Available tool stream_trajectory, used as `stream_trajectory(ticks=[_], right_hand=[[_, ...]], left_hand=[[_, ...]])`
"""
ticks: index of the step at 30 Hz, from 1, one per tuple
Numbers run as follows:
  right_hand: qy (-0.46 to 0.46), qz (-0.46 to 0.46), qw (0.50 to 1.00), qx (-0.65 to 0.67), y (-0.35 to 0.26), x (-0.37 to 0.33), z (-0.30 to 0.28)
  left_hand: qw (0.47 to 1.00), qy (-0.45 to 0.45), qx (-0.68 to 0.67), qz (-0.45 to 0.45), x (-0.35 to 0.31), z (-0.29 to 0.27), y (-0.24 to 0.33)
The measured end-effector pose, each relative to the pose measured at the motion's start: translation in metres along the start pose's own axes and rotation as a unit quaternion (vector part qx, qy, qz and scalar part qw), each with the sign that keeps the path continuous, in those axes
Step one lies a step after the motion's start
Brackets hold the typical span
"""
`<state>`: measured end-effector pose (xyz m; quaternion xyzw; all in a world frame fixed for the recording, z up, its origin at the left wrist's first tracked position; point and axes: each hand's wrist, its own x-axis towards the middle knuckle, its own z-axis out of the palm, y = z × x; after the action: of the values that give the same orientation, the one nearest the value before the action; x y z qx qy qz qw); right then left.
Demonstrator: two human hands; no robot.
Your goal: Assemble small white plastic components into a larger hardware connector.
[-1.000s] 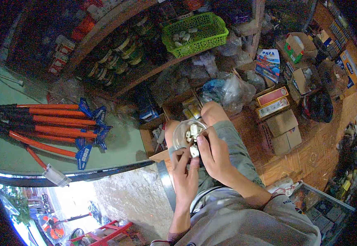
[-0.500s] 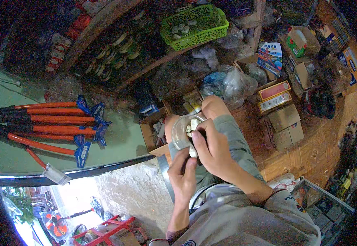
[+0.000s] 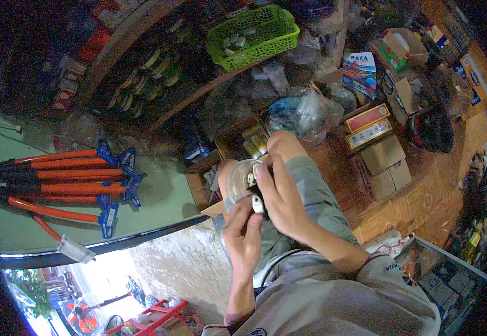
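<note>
From the head view, my left hand (image 3: 242,238) rises below a small clear plastic tub (image 3: 241,180) and holds it from underneath, fingers closed around its base. The tub sits over my raised knees, in front of my chest, and a few small whitish parts lie inside it. My right hand (image 3: 281,196) lies just beside the tub on its right, thumb and forefinger pinched together on a small white piece (image 3: 257,204) at the tub's lower rim; the other fingers curl loosely behind. My grey trousers (image 3: 316,187) run up from under both hands.

To my left, well apart from the hands, a row of orange-handled cutters (image 3: 59,179) with blue heads lies on a pale green surface (image 3: 159,196). Above, a green plastic basket (image 3: 253,35) stands on a wooden shelf (image 3: 143,33) with small light parts in it. To the right of my knees sit clear bags (image 3: 310,109), and beyond them cardboard boxes (image 3: 386,162) on a wooden floor (image 3: 439,190).
</note>
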<state>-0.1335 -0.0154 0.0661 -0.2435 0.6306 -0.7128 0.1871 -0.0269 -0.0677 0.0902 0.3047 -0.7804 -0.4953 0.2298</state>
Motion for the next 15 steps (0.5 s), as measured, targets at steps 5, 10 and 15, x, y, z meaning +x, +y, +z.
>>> stream_trajectory(ticks=[5,10,15], right_hand=[[-0.011,0.026,1.000,0.001,-0.005,-0.003,0.002],[0.090,-0.048,0.995,0.003,0.008,0.018,-0.009],[0.084,-0.007,0.993,0.082,0.009,0.036,-0.038]], left_hand=[[0.996,0.051,-0.063,-0.026,0.006,0.003,-0.004],[0.995,-0.038,-0.093,0.006,-0.001,0.006,-0.009],[0.939,0.058,-0.318,-0.121,-0.005,0.009,-0.024]])
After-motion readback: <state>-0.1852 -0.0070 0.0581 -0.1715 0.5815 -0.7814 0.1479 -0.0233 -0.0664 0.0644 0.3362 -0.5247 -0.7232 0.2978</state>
